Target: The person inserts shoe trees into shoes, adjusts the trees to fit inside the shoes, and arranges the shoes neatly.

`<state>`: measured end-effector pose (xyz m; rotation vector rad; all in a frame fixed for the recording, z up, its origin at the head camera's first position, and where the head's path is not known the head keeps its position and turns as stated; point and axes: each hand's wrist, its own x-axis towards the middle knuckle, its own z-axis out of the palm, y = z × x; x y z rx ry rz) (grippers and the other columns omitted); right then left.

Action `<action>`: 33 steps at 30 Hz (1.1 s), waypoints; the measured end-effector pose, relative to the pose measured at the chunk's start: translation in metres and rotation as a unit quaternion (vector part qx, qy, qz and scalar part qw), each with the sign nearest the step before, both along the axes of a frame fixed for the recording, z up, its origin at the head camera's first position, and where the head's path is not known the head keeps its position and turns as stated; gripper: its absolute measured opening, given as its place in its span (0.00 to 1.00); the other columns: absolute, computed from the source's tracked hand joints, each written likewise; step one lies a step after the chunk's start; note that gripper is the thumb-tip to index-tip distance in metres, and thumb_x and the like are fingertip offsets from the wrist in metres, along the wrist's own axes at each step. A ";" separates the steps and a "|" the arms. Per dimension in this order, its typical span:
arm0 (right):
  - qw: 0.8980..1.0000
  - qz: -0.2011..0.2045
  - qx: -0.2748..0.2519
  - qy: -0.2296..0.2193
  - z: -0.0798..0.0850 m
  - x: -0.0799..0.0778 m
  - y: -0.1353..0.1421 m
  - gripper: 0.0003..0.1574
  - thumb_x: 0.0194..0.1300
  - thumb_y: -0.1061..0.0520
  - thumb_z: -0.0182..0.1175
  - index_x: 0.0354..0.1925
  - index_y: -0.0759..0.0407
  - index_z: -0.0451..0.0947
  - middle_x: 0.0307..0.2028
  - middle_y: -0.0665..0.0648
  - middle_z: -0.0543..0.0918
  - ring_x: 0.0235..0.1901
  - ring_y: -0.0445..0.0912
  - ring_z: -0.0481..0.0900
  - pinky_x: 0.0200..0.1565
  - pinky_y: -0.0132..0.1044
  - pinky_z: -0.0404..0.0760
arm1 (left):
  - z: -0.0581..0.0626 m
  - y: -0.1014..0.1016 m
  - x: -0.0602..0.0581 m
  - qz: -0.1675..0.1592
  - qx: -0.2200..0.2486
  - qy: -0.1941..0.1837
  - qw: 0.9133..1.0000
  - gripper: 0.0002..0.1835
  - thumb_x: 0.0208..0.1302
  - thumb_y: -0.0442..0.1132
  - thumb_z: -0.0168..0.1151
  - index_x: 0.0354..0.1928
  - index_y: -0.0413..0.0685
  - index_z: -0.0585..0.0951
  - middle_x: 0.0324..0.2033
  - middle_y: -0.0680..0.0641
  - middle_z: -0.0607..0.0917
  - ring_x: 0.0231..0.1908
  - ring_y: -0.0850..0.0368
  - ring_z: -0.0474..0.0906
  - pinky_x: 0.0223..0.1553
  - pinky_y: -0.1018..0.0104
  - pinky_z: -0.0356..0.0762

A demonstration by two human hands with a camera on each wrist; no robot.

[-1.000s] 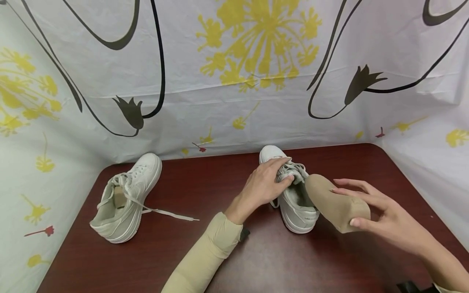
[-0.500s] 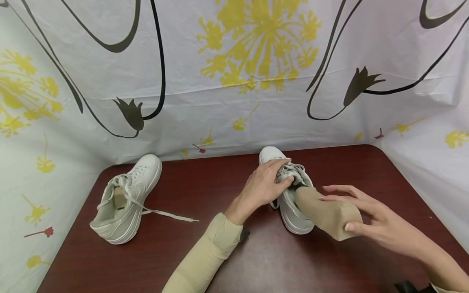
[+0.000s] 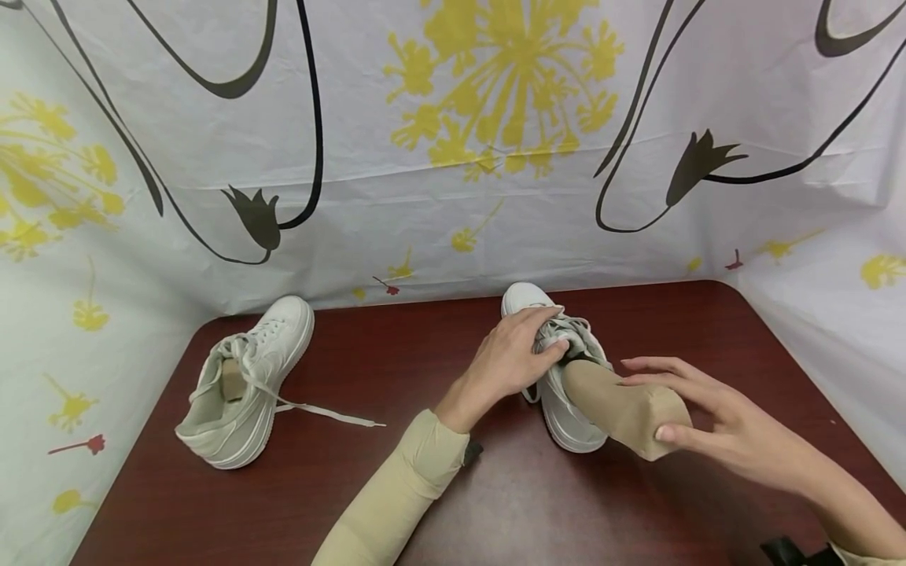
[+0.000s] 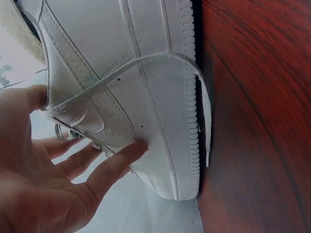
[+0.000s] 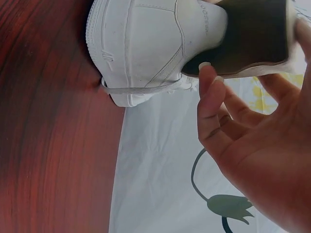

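The right-hand white sneaker [image 3: 572, 423] stands on the table, toe toward the back, its laces loose. My left hand [image 3: 501, 358] holds it at the tongue; in the left wrist view a fingertip touches the side of the sneaker [image 4: 160, 102]. My right hand [image 3: 743, 428] pinches the heel end of a tan, molded shoe insert [image 3: 616, 402] between thumb and fingers. The insert's front end is in the shoe opening, its heel end sticking out backward and right. From the right wrist, the hollow dark underside of the insert [image 5: 257, 36] shows. Its tip is hidden.
A second white sneaker [image 3: 279, 354] stands at the left with a tan piece [image 3: 232, 380] inside and a lace trailing right. The dark red table [image 3: 396, 346] ends at a patterned white cloth [image 3: 425, 236] behind and at both sides.
My right hand has moved left with the insert, from beside the sneaker's opening to having its front end in it. My left hand and both sneakers have stayed in place.
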<state>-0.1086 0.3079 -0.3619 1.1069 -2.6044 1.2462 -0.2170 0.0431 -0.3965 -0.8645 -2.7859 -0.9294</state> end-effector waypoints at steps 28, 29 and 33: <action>0.999 -0.040 0.029 -0.005 -0.002 -0.009 -0.008 0.33 0.57 0.68 0.68 0.60 0.51 0.78 0.68 0.59 0.65 0.64 0.38 0.65 0.56 0.22 0.65 | -0.004 -0.002 -0.001 -0.011 0.027 0.005 1.000 0.27 0.70 0.52 0.59 0.69 0.56 0.73 0.65 0.56 0.76 0.66 0.61 0.68 0.65 0.64 0.67; 0.999 -0.041 0.028 -0.005 -0.003 -0.009 -0.008 0.33 0.57 0.68 0.68 0.60 0.51 0.78 0.68 0.60 0.65 0.64 0.38 0.65 0.56 0.22 0.65 | -0.004 -0.002 -0.001 -0.013 0.027 0.006 1.000 0.27 0.70 0.52 0.59 0.69 0.56 0.73 0.65 0.56 0.75 0.66 0.61 0.68 0.65 0.64 0.67; 0.999 -0.041 0.032 0.003 -0.006 -0.010 -0.008 0.33 0.57 0.68 0.68 0.60 0.51 0.78 0.67 0.62 0.66 0.64 0.37 0.65 0.57 0.21 0.64 | -0.004 -0.002 0.000 -0.017 0.024 0.010 1.000 0.28 0.70 0.53 0.59 0.69 0.56 0.72 0.65 0.56 0.75 0.67 0.61 0.68 0.66 0.65 0.66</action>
